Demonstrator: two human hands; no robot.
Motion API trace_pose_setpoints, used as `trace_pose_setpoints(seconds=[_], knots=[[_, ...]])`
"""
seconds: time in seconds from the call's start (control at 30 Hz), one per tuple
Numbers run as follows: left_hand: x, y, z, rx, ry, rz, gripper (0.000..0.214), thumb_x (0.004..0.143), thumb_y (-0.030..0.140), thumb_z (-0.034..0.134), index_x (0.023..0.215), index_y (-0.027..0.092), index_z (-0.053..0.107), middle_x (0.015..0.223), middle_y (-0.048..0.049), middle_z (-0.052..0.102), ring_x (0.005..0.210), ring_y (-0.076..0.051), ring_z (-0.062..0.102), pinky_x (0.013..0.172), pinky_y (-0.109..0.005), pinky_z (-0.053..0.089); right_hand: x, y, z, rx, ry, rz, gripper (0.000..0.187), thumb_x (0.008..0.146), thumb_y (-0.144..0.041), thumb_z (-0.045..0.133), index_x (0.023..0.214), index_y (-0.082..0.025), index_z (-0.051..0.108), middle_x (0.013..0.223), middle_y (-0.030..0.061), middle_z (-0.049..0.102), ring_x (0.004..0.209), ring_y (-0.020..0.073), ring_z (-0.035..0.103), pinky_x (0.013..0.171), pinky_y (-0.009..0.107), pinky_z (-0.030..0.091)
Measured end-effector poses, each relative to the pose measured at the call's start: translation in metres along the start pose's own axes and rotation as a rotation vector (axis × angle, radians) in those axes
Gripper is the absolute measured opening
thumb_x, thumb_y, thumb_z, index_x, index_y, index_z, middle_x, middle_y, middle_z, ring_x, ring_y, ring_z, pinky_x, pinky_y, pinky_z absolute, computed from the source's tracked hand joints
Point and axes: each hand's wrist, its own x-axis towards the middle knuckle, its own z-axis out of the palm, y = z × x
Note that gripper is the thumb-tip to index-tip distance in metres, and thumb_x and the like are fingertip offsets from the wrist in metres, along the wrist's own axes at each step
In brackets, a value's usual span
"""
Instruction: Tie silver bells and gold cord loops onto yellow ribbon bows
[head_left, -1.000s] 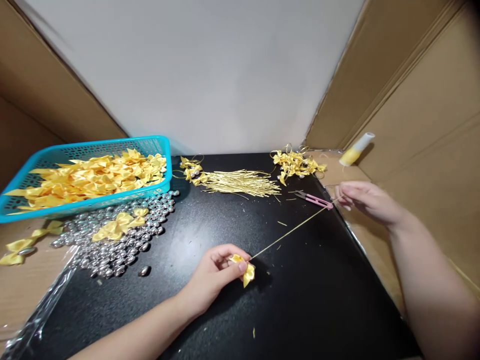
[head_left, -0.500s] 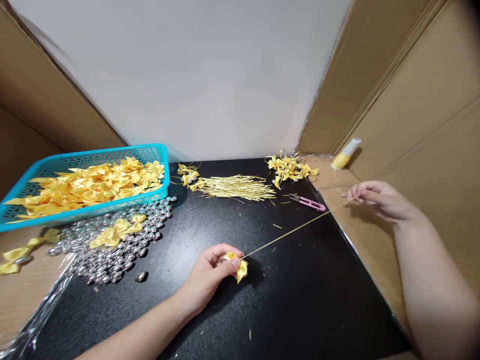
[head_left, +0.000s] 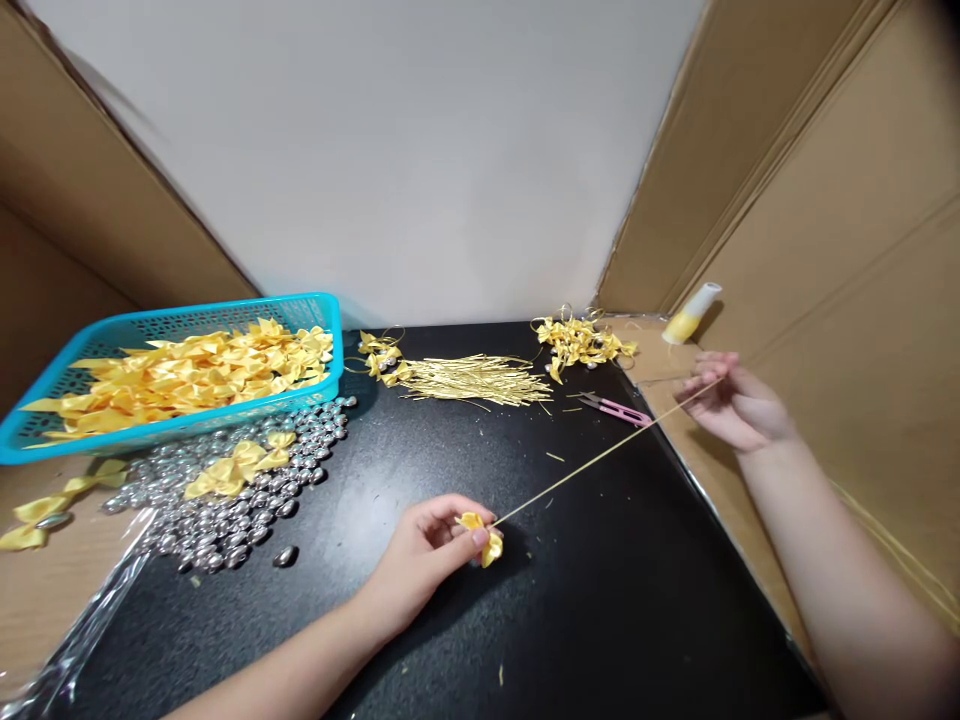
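My left hand pinches a small yellow ribbon bow just above the black table, thumb on top. From the bow a thin pale-yellow thread runs taut up to the right. My right hand grips the thread between thumb and fingers over the cardboard at the right. A white and yellow thread cone stands tilted behind that hand. Pink-handled thread snips lie near the table's right edge, below the thread cone. Whether a bead sits under the bow is hidden by my fingers.
A turquoise basket full of yellow bows stands at the left. Before it spread many silver beads with a few loose bows. Cut gold cords lie at the back, beside bows with loops. Cardboard walls flank the table.
My right hand has shifted slightly left and turned, with its fingers curled more around the thread. The left hand keeps the bow, which has tilted a little. The thread stays taut.
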Motion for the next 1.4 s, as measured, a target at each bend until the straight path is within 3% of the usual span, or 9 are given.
trace_pose_setpoints(seconds=[0.17, 0.27, 0.33, 0.6, 0.73, 0.87, 1.0, 1.17, 1.4], knots=[[0.0, 0.005, -0.013, 0.635, -0.078, 0.488, 0.008, 0.085, 0.02, 0.065, 0.088, 0.017, 0.072, 0.082, -0.0076, 0.075, 0.074, -0.016, 0.07, 0.068, -0.025, 0.055, 0.003, 0.006, 0.006, -0.005, -0.006, 0.098, 0.02, 0.089, -0.019, 0.06, 0.07, -0.02, 0.053, 0.057, -0.009, 0.049, 0.044, 0.002, 0.05, 0.048, 0.012, 0.043], [0.005, 0.008, -0.027, 1.067, -0.105, 0.878, 0.02, 0.089, 0.012, 0.057, 0.102, 0.018, 0.071, 0.09, -0.0092, 0.076, 0.08, -0.019, 0.071, 0.072, -0.028, 0.057, 0.007, 0.016, 0.01, -0.02, 0.013, 0.121, 0.02, 0.082, -0.019, 0.07, 0.072, -0.02, 0.052, 0.058, -0.009, 0.051, 0.046, 0.0028, 0.053, 0.041, 0.008, 0.04], [0.009, 0.009, -0.034, 1.265, -0.09, 0.978, 0.024, 0.093, 0.012, 0.051, 0.108, 0.016, 0.069, 0.095, -0.0111, 0.075, 0.085, -0.021, 0.07, 0.075, -0.032, 0.058, 0.01, 0.023, 0.013, -0.018, 0.027, 0.136, 0.022, 0.082, -0.019, 0.07, 0.072, -0.02, 0.051, 0.058, -0.0084, 0.052, 0.047, 0.0029, 0.054, 0.039, 0.007, 0.041], [0.018, 0.005, -0.037, 1.485, -0.029, 0.854, 0.026, 0.097, 0.017, 0.043, 0.102, 0.015, 0.069, 0.094, -0.0108, 0.073, 0.083, -0.019, 0.068, 0.075, -0.03, 0.059, 0.023, 0.044, 0.012, 0.044, 0.089, 0.231, 0.02, 0.091, -0.012, 0.058, 0.072, -0.018, 0.053, 0.057, -0.0063, 0.049, 0.042, 0.0013, 0.049, 0.038, 0.004, 0.045], [0.017, 0.004, -0.032, 1.524, -0.013, 0.841, 0.028, 0.098, 0.019, 0.041, 0.101, 0.015, 0.069, 0.093, -0.01, 0.073, 0.084, -0.02, 0.067, 0.075, -0.031, 0.059, 0.031, 0.053, 0.002, 0.062, 0.119, 0.237, 0.009, 0.094, -0.021, 0.057, 0.094, -0.013, 0.061, 0.078, -0.0014, 0.061, 0.058, 0.006, 0.058, 0.049, 0.016, 0.052], [0.013, 0.004, -0.024, 1.588, -0.003, 0.828, 0.028, 0.096, 0.027, 0.046, 0.101, 0.013, 0.069, 0.098, -0.0119, 0.073, 0.091, -0.024, 0.067, 0.079, -0.037, 0.06, 0.035, 0.054, -0.003, 0.079, 0.116, 0.218, 0.026, 0.094, -0.031, 0.057, 0.114, -0.014, 0.059, 0.105, 0.0059, 0.064, 0.082, 0.0138, 0.064, 0.067, 0.029, 0.057], [0.007, 0.005, -0.018, 1.59, 0.009, 0.774, 0.03, 0.095, 0.031, 0.049, 0.11, 0.014, 0.068, 0.109, -0.0125, 0.072, 0.1, -0.026, 0.065, 0.085, -0.039, 0.059, 0.032, 0.052, -0.001, 0.092, 0.103, 0.206, 0.01, 0.092, -0.015, 0.057, 0.102, -0.017, 0.061, 0.09, 0.0024, 0.064, 0.072, 0.0107, 0.064, 0.059, 0.022, 0.059], [0.005, 0.006, -0.014, 1.608, 0.003, 0.719, 0.038, 0.092, 0.031, 0.053, 0.121, 0.009, 0.064, 0.118, -0.0165, 0.068, 0.106, -0.028, 0.063, 0.088, -0.042, 0.059, 0.027, 0.047, 0.004, 0.079, 0.089, 0.219, 0.026, 0.085, 0.006, 0.052, 0.082, -0.02, 0.056, 0.082, 0.0008, 0.063, 0.072, 0.0087, 0.069, 0.062, 0.015, 0.063], [0.004, 0.006, -0.013, 1.586, -0.013, 0.667, 0.037, 0.093, 0.03, 0.051, 0.121, 0.009, 0.062, 0.117, -0.0157, 0.066, 0.106, -0.027, 0.061, 0.089, -0.041, 0.058, 0.018, 0.036, 0.006, 0.01, 0.028, 0.247, 0.031, 0.087, 0.009, 0.042, 0.084, -0.017, 0.059, 0.085, 0.0033, 0.069, 0.074, 0.0063, 0.071, 0.068, 0.01, 0.061]])
